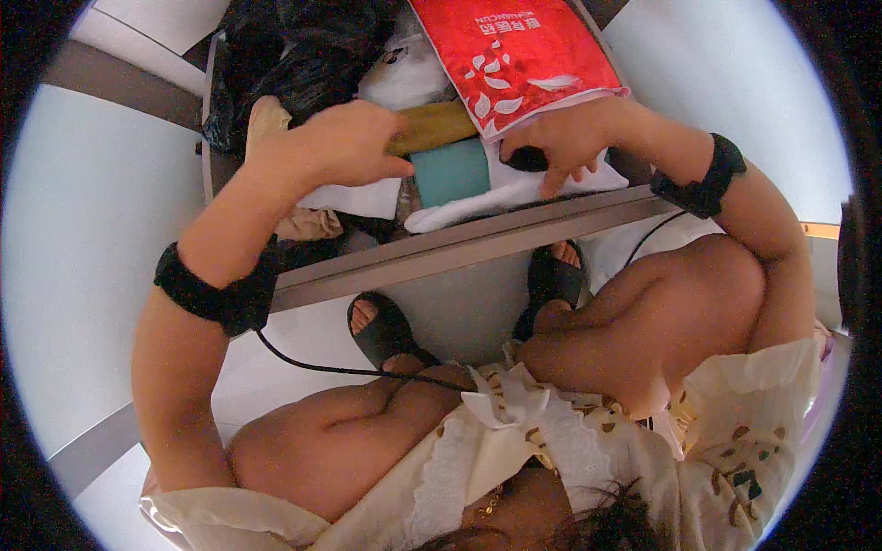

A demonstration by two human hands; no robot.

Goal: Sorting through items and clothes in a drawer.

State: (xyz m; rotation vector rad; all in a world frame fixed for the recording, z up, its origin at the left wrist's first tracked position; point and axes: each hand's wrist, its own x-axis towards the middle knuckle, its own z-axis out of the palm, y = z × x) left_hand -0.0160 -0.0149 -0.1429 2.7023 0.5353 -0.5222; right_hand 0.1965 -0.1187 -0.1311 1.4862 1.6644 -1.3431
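Observation:
An open drawer (441,246) full of bags and cloth lies in front of me. My left hand (354,142) is closed at the end of an olive-brown folded cloth (432,129), its fingertips partly hidden. Just below that cloth is a teal folded piece (452,173). My right hand (565,142) curls around a small black bundle (525,160), with some fingers pointing down over a white cloth (473,207). A red bag with white leaf prints (537,64) lies just beyond my right hand.
Black plastic bags (285,55) fill the drawer's far left, beside a clear-and-white bag (404,75). Beige cloth (309,224) sits at the near left corner. Dark bands (216,289) on both my forearms trail cables. My sandalled feet (381,326) are below the drawer front.

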